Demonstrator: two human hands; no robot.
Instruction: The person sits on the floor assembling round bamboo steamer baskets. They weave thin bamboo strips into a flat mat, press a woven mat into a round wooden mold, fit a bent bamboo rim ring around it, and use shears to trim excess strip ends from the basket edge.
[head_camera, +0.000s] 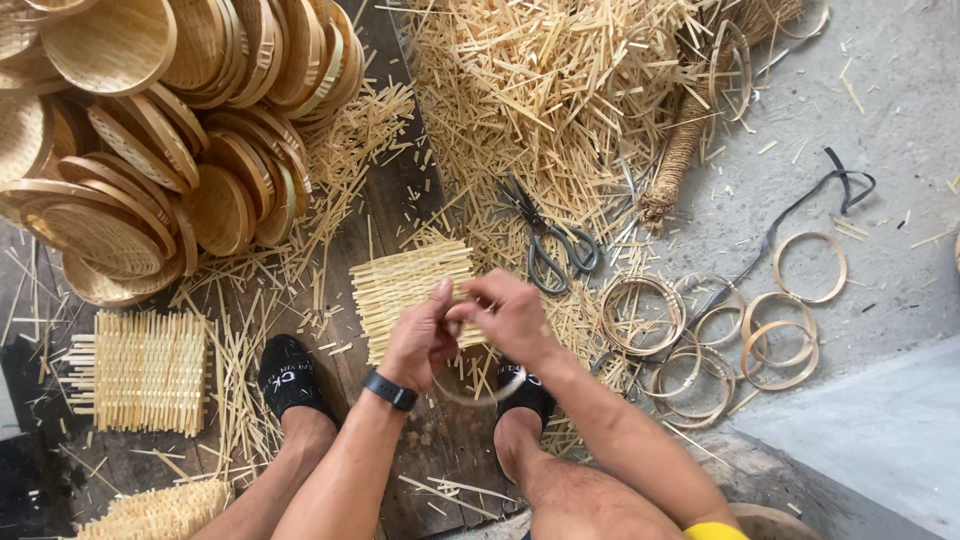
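My left hand (420, 335), with a black band on its wrist, and my right hand (510, 315) meet over a square woven mat of pale bamboo strips (405, 285). Both hands pinch the mat's near right edge, fingers closed on the strips. Below them hangs a thin bamboo ring (475, 385), partly hidden by my hands; which hand grips it I cannot tell. My feet in black socks rest on the dark boards under the mat.
Stacked round woven baskets (150, 140) fill the upper left. Another woven mat (140, 372) lies at left. Black scissors (550, 245) lie above my right hand. Several bamboo rings (740, 330) sit on the concrete at right. A heap of loose strips (560, 90) lies beyond.
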